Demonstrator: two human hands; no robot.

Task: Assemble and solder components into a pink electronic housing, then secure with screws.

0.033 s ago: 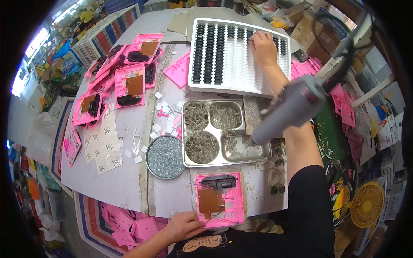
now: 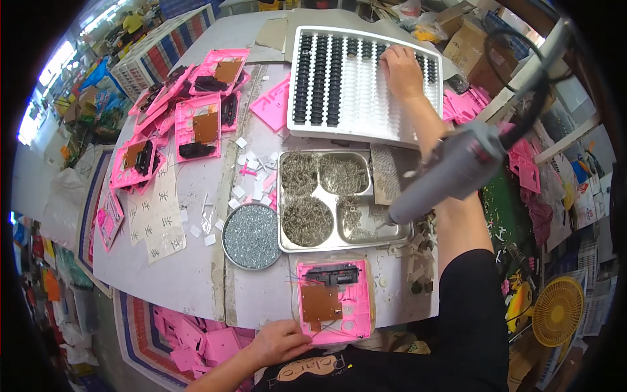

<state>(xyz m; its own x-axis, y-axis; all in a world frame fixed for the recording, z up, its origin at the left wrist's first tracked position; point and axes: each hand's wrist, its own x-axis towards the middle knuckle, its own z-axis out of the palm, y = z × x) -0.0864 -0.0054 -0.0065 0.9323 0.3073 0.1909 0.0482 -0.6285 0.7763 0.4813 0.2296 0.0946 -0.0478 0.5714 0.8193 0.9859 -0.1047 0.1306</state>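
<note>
Rows of black cylindrical pieces [image 2: 319,78] fill the three leftmost columns of a white tray [image 2: 366,98] at the far side of the table [image 2: 163,274]. Further right, a few more sit at the far ends of their columns, with white ridges showing below. The right hand [image 2: 401,70] reaches over this upper right part, fingers bent and close together; whether they grip a piece I cannot tell.

Nearer the person stands a metal tray [image 2: 326,194] with four compartments. Small metallic bits [image 2: 307,222] heap up in both left compartments and the upper right one; the lower right has a thinner scatter, with bare metal showing. A grey handheld tool [image 2: 444,173] hangs in front of the right forearm, its tip over that compartment in this view. Just left, a round dish [image 2: 224,247] is filled with tiny grey pieces [image 2: 253,235].

A pink housing [image 2: 356,300] lies open at the table's near edge, below the metal tray, holding a black module [image 2: 333,274] and a brown board [image 2: 320,304]. The left hand [image 2: 281,341] rests at its lower left corner, fingers held together; I cannot tell whether they pinch it. Below the table, a striped container [image 2: 132,336] holds pink shells [image 2: 196,346].
</note>
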